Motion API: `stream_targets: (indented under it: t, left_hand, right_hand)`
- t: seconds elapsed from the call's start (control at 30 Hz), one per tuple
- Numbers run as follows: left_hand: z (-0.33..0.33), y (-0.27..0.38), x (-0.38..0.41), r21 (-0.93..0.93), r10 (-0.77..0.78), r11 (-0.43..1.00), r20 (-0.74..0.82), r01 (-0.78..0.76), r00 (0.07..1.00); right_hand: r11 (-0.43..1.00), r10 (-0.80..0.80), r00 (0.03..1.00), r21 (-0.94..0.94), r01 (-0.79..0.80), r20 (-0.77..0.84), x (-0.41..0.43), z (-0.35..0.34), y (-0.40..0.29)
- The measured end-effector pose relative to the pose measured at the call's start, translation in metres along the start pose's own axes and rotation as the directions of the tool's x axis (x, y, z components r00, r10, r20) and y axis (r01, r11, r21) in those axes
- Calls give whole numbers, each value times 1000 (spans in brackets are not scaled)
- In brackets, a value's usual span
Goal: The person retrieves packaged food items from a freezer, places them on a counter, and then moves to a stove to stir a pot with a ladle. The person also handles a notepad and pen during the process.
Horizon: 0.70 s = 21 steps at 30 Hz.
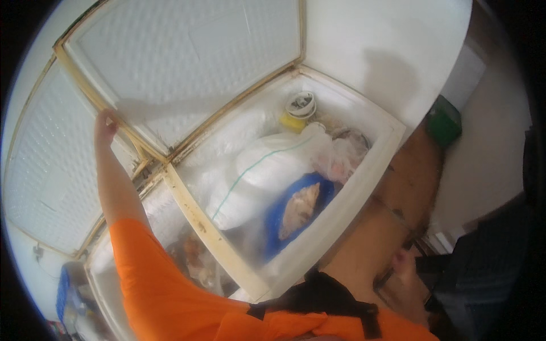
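A white chest freezer (362,204) stands before me with both lids raised. My left hand (106,125) is at the side edge of the right-hand lid (183,64), with its fingers curled around the yellowed rim. Inside the right compartment lies a large white sack (260,170) with a green stripe. A blue plastic bag (273,217) there holds something pale, frosted and folded back at the top. Low at the right, my right hand (403,264) hangs by my side, blurred, near dark items; whether it holds anything is unclear.
White tubs (301,104), a yellow item (292,122) and clear bags (341,155) sit at the compartment's far end. A yellowed divider (209,230) crosses the freezer. Frosted food (198,255) lies left of it. A green container (444,121) stands beyond, above brown floor tiles (362,251).
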<state>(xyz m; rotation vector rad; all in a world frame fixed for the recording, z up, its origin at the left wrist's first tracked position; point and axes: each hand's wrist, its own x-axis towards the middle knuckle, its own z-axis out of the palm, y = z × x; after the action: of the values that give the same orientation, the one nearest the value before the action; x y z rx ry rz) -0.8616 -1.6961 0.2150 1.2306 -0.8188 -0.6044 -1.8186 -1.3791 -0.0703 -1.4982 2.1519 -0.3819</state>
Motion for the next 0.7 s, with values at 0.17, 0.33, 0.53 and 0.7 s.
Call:
stream_targets:
  t: [0.17,0.33,0.53,0.7]
  left_hand:
    - [-20,61,-68,455,203,874,-23,-171,979]
    - [128,131,-216,955,965,-15,92,-297,247]
    - [218,194,-407,855,750,-506,500,-112,432]
    - [232,137,-566,958,-118,-54,273,-281,955]
  right_hand:
    - [779,-607,760,14,626,-233,189,-64,-169]
    - [421,-671,583,412,808,-458,268,-114,-303]
    - [-284,-482,781,914,289,-396,243,-166,-432]
    - [-423,-261,896,877,228,-358,192,-128,-349]
